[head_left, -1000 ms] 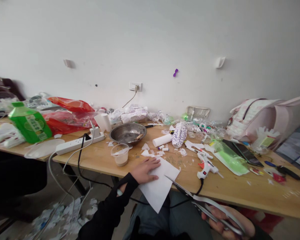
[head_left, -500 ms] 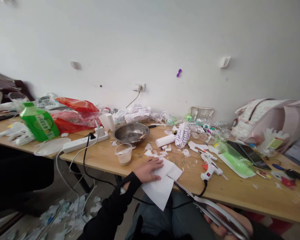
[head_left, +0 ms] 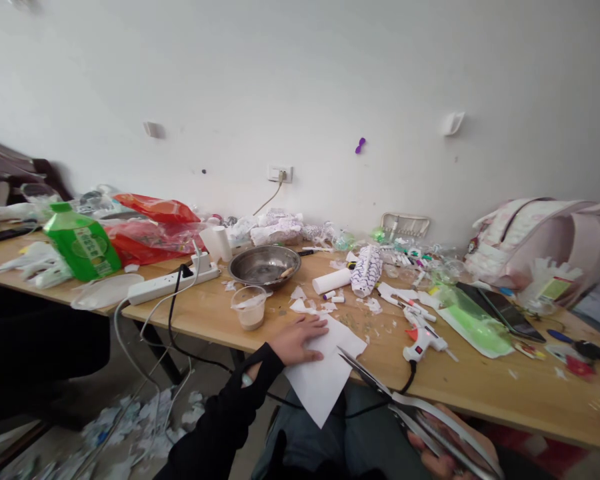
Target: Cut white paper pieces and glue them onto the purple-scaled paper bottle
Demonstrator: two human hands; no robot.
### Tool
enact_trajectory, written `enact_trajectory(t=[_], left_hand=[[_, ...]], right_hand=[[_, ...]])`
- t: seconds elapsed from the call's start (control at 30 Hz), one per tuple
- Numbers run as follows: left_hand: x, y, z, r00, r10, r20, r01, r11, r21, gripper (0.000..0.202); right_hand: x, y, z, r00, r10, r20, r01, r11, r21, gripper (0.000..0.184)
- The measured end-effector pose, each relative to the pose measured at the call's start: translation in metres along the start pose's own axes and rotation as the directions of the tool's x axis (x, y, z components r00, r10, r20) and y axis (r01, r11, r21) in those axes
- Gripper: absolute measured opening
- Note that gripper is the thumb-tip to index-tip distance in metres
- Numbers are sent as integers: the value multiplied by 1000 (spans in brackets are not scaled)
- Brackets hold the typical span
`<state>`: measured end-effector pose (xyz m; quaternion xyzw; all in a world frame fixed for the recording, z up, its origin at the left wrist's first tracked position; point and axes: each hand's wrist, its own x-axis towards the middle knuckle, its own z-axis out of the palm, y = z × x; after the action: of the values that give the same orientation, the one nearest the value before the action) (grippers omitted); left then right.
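Note:
A white sheet of paper point(head_left: 320, 383) lies at the table's front edge, its lower corner hanging over my lap. My left hand point(head_left: 300, 340) rests flat on its upper left part, fingers stretched out. From the right, my right hand point(head_left: 443, 440) grips the handles of large metal scissors point(head_left: 370, 377). The scissor blades are slightly apart, and their tips lie over the right part of the paper. Whether the tips touch the sheet I cannot tell. To the right of the blades a white hot glue gun point(head_left: 423, 341) lies on the table.
Behind my left hand stand a plastic cup point(head_left: 250, 310) and a metal bowl point(head_left: 264, 267). A power strip point(head_left: 173, 283) with hanging cables sits left. A paper roll point(head_left: 331, 281), scraps, markers and a patterned white object point(head_left: 367, 270) lie beyond the paper. A green bottle point(head_left: 83, 243) stands far left.
The scissor tips have shifted slightly up and left; the blades now show over the paper and look further apart. My left hand stays on the sheet.

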<state>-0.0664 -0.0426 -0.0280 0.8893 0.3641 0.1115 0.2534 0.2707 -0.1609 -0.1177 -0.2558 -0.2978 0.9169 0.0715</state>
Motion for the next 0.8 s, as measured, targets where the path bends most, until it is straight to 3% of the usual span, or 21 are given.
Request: enact_trajectory(t=[0.1, 0.2, 0.43, 0.63, 0.8], left_hand=[[0, 0, 0, 1000, -11, 11, 11, 1000, 0, 61], [0, 1, -1, 1000, -12, 14, 12, 1000, 1, 61], [-1, 2, -2, 1000, -3, 9, 3, 1000, 11, 61], [0, -1, 0, 1000, 15, -8, -15, 1000, 9, 61], [0, -2, 1, 1000, 19, -12, -18, 1000, 11, 61]], right_hand=[[3, -4, 1, 982, -21, 188, -18, 979, 205, 65], [3, -13, 7, 972, 5, 235, -62, 969, 238, 61], [7, -26, 19, 992, 94, 88, -107, 983, 152, 58], [14, -34, 25, 991, 99, 88, -111, 983, 144, 57], [21, -35, 21, 980, 199, 6, -198, 971, 137, 62]])
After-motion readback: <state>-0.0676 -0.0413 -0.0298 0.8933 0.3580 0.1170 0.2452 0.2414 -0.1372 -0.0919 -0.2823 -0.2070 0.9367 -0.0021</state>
